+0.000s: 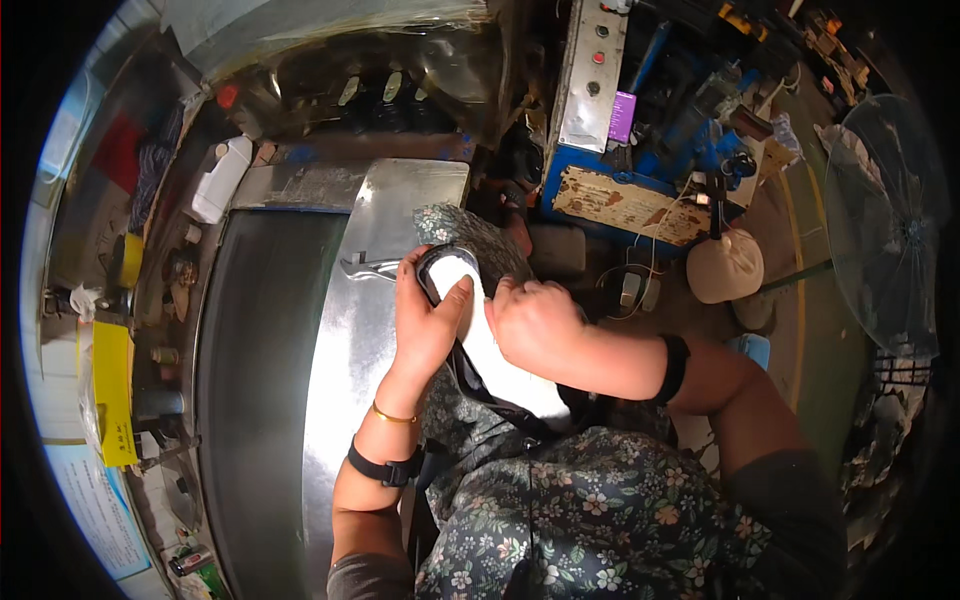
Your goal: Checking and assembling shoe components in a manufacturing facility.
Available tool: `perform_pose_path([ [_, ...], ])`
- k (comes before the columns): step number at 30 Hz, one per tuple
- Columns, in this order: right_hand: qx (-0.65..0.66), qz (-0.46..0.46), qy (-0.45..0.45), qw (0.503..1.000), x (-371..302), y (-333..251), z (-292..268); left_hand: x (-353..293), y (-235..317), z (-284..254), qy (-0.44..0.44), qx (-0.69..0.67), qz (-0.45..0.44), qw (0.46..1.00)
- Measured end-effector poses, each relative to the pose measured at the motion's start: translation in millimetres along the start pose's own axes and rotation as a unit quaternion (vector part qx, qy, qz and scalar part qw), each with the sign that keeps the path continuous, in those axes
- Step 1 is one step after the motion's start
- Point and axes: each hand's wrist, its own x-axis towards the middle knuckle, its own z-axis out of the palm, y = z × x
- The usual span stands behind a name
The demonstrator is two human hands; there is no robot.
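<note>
Your left hand (425,320) and right hand (535,325) both grip a black shoe (480,350) with white insole, beside the steel worktop (350,340).

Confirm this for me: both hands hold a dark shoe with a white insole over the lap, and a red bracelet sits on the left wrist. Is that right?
Not quite. The head view shows the bracelet on the left wrist is gold, not red. The rest stands: the left hand and right hand hold the dark shoe with its white insole over the lap.
</note>
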Motion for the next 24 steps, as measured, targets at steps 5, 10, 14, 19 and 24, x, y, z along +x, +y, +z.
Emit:
perform_pose_path([
  [5, 0.235, 0.056, -0.154, 0.958, -11, 40, 11, -3, 0, -6, -0.022, -0.031, -0.026, 0.999],
  [10, 0.449, 0.116, -0.204, 0.862, -76, 9, -8, -21, 1, -9, 0.002, 0.05, 0.021, 0.999],
  [14, 0.559, 0.089, -0.15, 0.811, -65, 24, 18, -16, 18, -19, -0.125, -0.506, -0.066, 0.851],
  [19, 0.484, 0.123, -0.204, 0.842, -41, -8, 6, -51, -21, -3, 0.149, 0.215, -0.084, 0.961],
  [24, 0.432, 0.116, -0.087, 0.89, -35, -37, 2, -27, 38, -12, 0.092, 0.615, 0.029, 0.783],
])
